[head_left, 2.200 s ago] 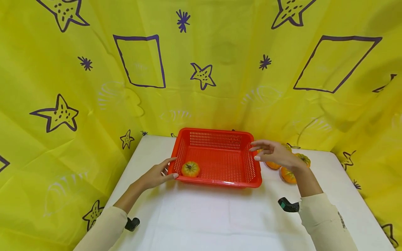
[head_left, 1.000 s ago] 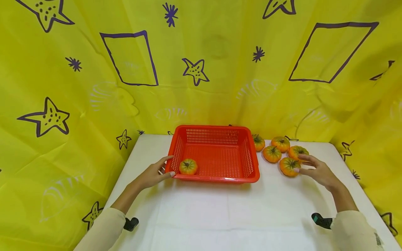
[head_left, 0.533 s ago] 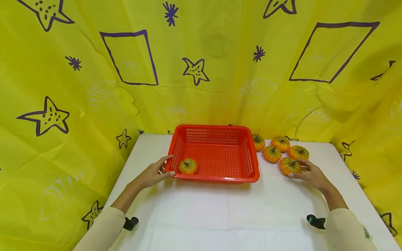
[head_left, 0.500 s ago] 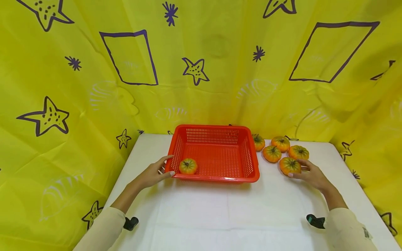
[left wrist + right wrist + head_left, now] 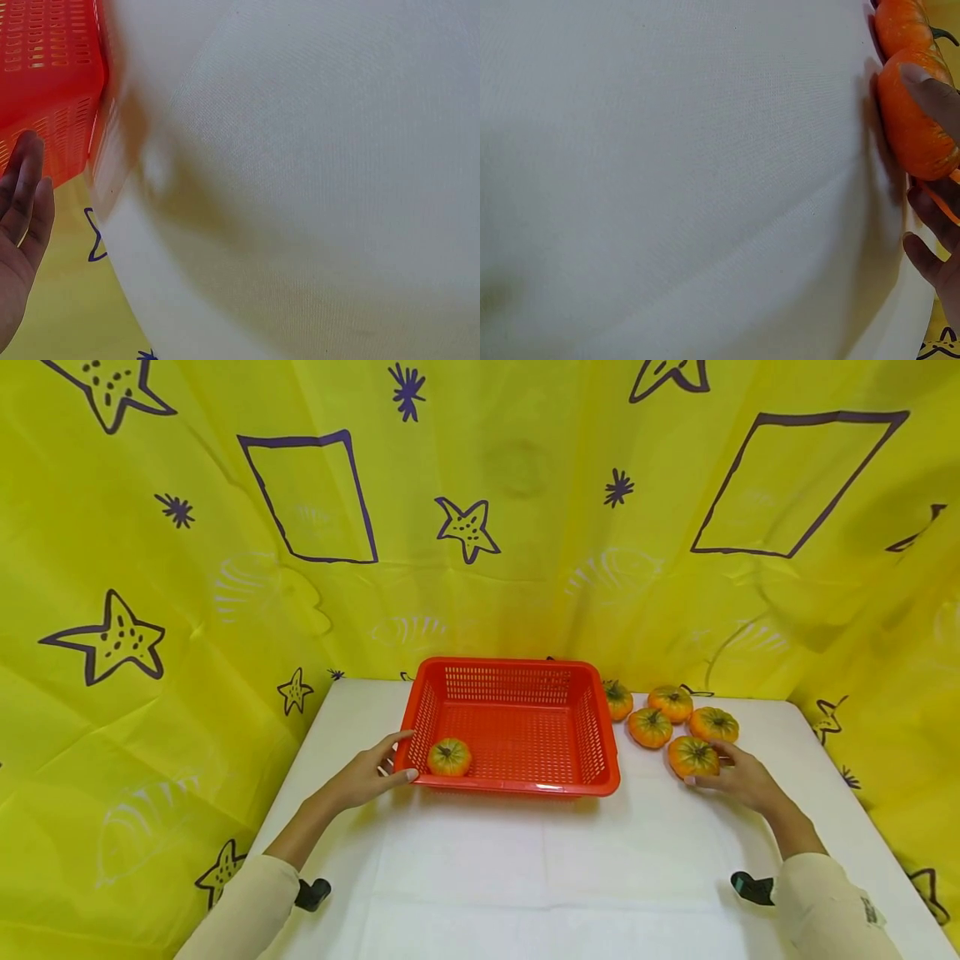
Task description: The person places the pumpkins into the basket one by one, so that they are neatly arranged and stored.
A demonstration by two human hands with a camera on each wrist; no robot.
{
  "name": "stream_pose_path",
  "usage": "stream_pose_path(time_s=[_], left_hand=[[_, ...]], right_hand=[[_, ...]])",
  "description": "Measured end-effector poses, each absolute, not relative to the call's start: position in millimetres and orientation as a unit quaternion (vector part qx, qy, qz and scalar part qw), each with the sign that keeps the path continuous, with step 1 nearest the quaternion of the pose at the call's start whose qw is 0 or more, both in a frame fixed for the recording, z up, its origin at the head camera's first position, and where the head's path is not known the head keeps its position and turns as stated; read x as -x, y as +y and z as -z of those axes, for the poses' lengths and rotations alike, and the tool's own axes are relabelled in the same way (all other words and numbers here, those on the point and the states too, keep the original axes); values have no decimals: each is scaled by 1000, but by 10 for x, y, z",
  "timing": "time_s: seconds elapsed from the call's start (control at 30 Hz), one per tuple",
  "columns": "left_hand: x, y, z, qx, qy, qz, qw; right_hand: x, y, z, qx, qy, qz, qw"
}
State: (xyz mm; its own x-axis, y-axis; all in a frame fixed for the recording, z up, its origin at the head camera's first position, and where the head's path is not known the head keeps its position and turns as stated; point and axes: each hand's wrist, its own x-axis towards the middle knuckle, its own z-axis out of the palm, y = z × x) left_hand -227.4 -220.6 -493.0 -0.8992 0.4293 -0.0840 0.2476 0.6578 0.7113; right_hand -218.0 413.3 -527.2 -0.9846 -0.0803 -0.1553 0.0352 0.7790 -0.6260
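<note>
A red plastic basket [image 5: 517, 785] with slotted walls stands at the back of the table. One small orange-green pumpkin [image 5: 450, 758] lies inside at its front left corner. My left hand [image 5: 367, 777] is at that corner, thumb at the front rim and fairly straight fingers along the left side; the left wrist view shows the fingers [image 5: 26, 180] against the wall. My right hand [image 5: 738, 777] grips the nearest small pumpkin [image 5: 692, 757] of the group on the right, thumb in front and fingers behind. In the right wrist view the thumb lies across this orange pumpkin [image 5: 911, 124].
Several more small pumpkins [image 5: 650, 727] sit right of the basket, close to the gripped one. A yellow patterned cloth [image 5: 517, 602] hangs behind and at both sides. White cloth covers the table [image 5: 525, 877]. Black wrist devices [image 5: 752, 888] stick out beside the sleeves.
My right hand has moved from over the basket's right rim to the nearest pumpkin and closed its thumb and fingers around it. The left hand has stayed at the basket corner.
</note>
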Motion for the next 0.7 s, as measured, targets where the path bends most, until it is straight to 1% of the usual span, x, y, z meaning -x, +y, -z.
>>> stream_pose_path(time_s=[0.2,0.43,0.7], left_hand=[[2269,-2210,4942,-189,900,-374,122],[2264,-2209,4940,-189,899,-375,119],[2266,-2208,4934,-192,899,-376,119]], right_hand=[[2155,4102,5184,16,944,317,87],[2149,4081,5044,18,945,309,109],[2118,4063,4822,34,946,305,104]])
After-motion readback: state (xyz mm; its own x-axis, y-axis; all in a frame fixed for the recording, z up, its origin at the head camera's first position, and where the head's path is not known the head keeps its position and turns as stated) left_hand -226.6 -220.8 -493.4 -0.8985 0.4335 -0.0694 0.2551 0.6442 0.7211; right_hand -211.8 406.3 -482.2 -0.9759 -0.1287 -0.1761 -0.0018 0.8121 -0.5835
